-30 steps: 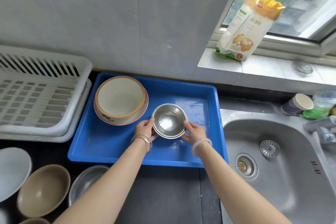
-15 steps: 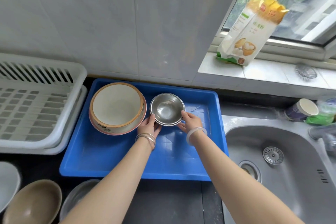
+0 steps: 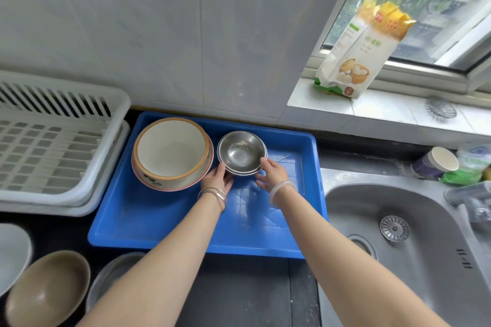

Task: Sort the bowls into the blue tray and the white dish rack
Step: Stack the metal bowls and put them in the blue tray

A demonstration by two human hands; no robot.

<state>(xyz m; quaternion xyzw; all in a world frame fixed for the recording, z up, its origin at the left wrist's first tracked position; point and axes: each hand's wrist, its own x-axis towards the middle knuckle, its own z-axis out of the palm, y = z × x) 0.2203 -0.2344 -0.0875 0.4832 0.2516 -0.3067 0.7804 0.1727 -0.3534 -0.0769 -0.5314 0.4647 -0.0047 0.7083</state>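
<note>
Observed: a small stack of steel bowls (image 3: 242, 152), apparently two or three nested, sits in the far part of the blue tray (image 3: 186, 223), just beside a stack of large ceramic bowls (image 3: 171, 151) on its left. The white dish rack (image 3: 61, 141) stands left of the tray and holds nothing visible.

Hands: the left hand (image 3: 218, 180) has fingertips against the near left wall of the steel stack; the right hand (image 3: 272, 171) touches its near right rim with the thumb. Both grip lightly, fingers partly spread. Whether the stack is fully down on the tray floor or a shade lifted cannot be told from this angle.

Assessment: the step in hand is seating the steel stack. To do it well, settle it flat before letting go, keep a sliver of gap from the ceramic stack to avoid clinking or chipping, and draw both hands back together so the nested bowls do not tilt.

Outstanding: on the worktop at lower left remain a brown bowl (image 3: 47, 289), a steel bowl (image 3: 111, 273) partly behind the left forearm, and a pale dish (image 3: 12, 255) cut by the frame edge. Sorting looks partly done, with the rack unused.
</note>
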